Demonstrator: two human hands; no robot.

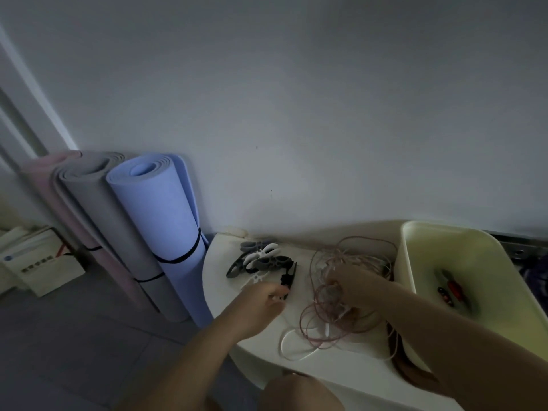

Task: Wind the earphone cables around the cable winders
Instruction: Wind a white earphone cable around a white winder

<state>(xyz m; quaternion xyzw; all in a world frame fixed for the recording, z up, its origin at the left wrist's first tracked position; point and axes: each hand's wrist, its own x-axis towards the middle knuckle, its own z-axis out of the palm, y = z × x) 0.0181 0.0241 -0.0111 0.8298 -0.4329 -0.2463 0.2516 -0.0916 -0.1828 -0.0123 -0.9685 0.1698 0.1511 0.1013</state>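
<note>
Head view: a white counter [219, 280] with a rounded edge stands against a pale wall [296, 114]. Near its back lies a heap of winders [261, 258], grey, white and black, overlapping one another. A black winder [290, 274] lies at the heap's right edge, one end toward the person. The left hand [261, 301] reaches to that near end. Its fingers [278, 290] are curled and touch the piece, but blur hides the grip, so I cannot tell whether they hold it.

Just right of the heap a loose tangle of cables [324, 295], pinkish and white, sprawls unwound on the counter. The right hand [358, 287] sits in the middle of the tangle, its fingers [336, 281] curled round several strands (which ones is lost in the blur).

A pale yellow tub [410, 262] stands at the counter's right, beside the tangle, with small red and dark items [450, 289] inside. Left of the counter three rolled mats [160, 221], blue, grey and pink, stand upright by the wall, and boxes [41, 262] sit on the floor [74, 336].
</note>
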